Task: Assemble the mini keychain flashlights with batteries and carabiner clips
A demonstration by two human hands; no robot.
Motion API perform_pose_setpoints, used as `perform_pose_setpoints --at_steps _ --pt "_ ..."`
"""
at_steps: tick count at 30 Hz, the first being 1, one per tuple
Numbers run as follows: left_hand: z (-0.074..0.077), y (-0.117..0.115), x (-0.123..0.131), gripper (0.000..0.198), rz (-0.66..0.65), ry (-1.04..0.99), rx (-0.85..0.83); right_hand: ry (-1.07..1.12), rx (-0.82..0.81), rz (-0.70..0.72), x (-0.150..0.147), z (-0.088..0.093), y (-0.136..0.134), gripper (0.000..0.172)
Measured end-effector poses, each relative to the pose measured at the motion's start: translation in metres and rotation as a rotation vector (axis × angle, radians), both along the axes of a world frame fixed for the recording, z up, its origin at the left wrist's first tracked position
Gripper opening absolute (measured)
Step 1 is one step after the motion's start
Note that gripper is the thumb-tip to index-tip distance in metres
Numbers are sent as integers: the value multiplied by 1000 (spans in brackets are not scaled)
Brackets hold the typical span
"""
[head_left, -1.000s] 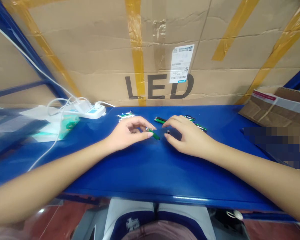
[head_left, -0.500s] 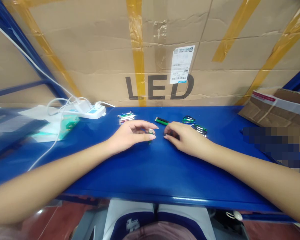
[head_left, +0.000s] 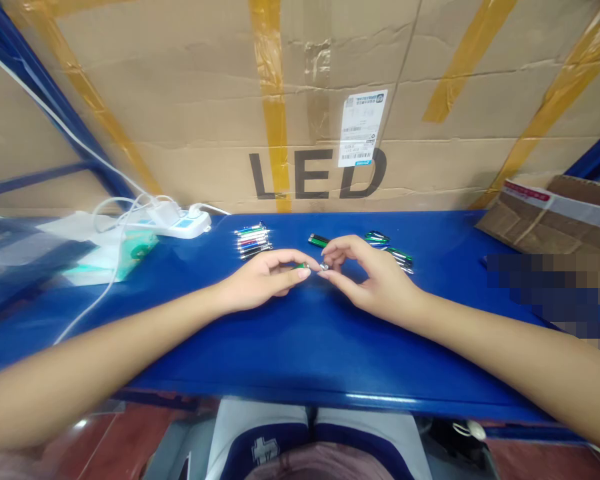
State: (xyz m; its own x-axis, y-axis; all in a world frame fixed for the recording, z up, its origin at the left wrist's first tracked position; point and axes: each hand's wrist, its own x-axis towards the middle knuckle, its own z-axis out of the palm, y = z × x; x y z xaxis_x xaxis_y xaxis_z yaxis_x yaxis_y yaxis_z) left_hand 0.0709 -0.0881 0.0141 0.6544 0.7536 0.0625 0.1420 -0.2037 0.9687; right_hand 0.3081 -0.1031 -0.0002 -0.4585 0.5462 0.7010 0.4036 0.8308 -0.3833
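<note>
Soft pack: white and green, on blue table (head_left: 280, 360), well left of LED print (head_left: 313, 175); white-green pack (head_left: 130, 253), cable running over it.
Power strip: white power strip (head_left: 185, 224), plugs in, left of LED print, near the big carton (head_left: 190, 120).
Pens: row of assorted pens (head_left: 253, 241), side by side, in front of the L of LED print.
Left hand: left hand (head_left: 260, 280), in front of the L, fingers curled, thumb and index nearly together, pinching a green piece.
Green piece: green piece (head_left: 304, 266), in front of the E of LED print, at left thumb and index tips, mostly covered; just left of right fingertips.
Rods: black and green rods (head_left: 319, 240), lying together in front of the E, beyond the hands, partly behind right index.
Silvery part: small silvery part (head_left: 325, 266), in front of the E, at right thumb tip, just beside left index tip; whether it meets green piece, can't tell.
Right hand: right hand (head_left: 380, 280), in front of the D of LED print, fingers bowed, tips closed around silvery part.
Loose parts: green-and-dark parts (head_left: 377, 237), in front of the D; second bunch (head_left: 400, 259) nearer the person, slightly right.
Open box: brown box (head_left: 555, 217), well right of LED print.
</note>
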Motion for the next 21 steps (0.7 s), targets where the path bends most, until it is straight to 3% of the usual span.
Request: perform_pose_setpoints --at_steps 4,9,16,21 --pt "-1 -1 1 35 13 -33 -60 -48 123 32 0 2 -1 4" --pt "-2 -2 3 34 -21 11 -121 -77 224 114 0 3 -3 16" --pt "1 -4 5 30 -76 82 -69 -114 186 192 -2 3 -5 17" --pt "2 -3 4 32 -90 106 -57 -90 18 118 0 0 -8 12"
